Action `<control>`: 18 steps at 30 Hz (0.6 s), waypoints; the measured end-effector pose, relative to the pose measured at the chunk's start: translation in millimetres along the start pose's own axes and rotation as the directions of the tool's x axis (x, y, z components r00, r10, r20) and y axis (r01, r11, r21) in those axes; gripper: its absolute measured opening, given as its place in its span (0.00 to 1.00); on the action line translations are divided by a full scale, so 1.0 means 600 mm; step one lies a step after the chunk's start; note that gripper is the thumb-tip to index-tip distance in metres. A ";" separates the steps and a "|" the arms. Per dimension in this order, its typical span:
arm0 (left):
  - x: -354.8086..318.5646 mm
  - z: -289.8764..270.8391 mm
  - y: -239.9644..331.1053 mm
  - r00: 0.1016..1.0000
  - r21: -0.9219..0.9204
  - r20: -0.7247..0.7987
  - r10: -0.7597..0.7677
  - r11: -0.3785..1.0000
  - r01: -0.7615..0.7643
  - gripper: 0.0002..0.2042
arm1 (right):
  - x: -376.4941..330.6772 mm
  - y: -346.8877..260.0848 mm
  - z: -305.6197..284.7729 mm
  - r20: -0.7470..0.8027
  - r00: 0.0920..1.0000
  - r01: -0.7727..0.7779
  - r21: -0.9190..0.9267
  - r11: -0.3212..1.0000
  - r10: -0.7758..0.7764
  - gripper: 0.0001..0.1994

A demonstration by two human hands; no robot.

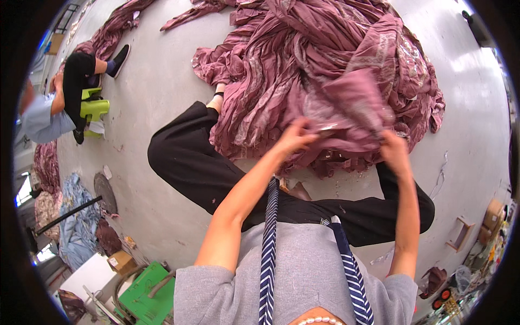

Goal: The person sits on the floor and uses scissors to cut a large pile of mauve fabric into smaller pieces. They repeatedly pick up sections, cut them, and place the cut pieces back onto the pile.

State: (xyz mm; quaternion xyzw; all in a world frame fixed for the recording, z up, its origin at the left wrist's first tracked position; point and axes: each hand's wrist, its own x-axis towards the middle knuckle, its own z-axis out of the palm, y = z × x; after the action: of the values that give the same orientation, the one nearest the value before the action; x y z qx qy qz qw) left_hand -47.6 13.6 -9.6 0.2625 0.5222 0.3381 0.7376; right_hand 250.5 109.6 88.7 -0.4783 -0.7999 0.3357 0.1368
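Observation:
A big heap of mauve fabric (265, 76) with pale, glinting patterns lies on the floor in front of my crossed legs. Its near edge is lifted between my two hands. My left hand (297, 136) is closed on that edge, a shiny strip just beside the fingertips. At the right, my right hand (394, 151) grips the same fabric, its fingers slightly blurred. Between and above the hands a raised flap of the cloth is smeared by motion.
At the far left another person (49, 111) sits on a green stool (95, 108) beside more mauve cloth. Light blue fabric (78, 208) lies at the left. A green-topped machine table (149, 295) stands lower left. A small wooden frame (460, 234) and boxes (492, 214) sit at the right.

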 end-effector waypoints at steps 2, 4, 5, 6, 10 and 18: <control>0.001 0.123 0.010 0.874 -0.327 0.473 0.109 0.943 0.060 0.27 | 0.007 0.043 -0.071 -0.109 0.994 -0.049 -0.200 0.978 0.028 0.06; -0.021 0.238 0.015 0.765 0.005 0.606 0.217 0.961 -0.277 0.22 | 0.033 0.090 -0.097 -0.149 0.987 -0.117 -0.404 0.907 0.060 0.06; -0.030 0.273 0.013 0.685 0.116 0.685 0.247 0.891 -0.438 0.20 | 0.048 0.113 -0.094 -0.167 0.981 -0.166 -0.482 0.860 0.096 0.07; -0.039 0.286 0.004 0.683 0.278 0.683 0.260 0.772 -0.572 0.19 | 0.055 0.134 -0.091 -0.186 0.974 -0.212 -0.555 0.804 0.128 0.07; -0.026 0.184 -0.026 0.858 0.631 0.277 0.433 0.591 -0.502 0.13 | 0.030 0.191 -0.060 0.031 0.942 -0.250 -0.598 0.762 0.334 0.10; 0.016 -0.155 -0.064 0.580 0.738 -0.657 0.482 0.566 0.367 0.37 | -0.051 0.147 -0.043 -0.160 0.878 -0.478 -0.245 0.844 0.451 0.08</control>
State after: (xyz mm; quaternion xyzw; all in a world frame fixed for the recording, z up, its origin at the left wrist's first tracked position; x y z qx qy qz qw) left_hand -124.9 -0.1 -73.0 0.4068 0.8797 0.1616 0.1858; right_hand 339.2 121.9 51.7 -0.6875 -0.6917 0.2202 0.0215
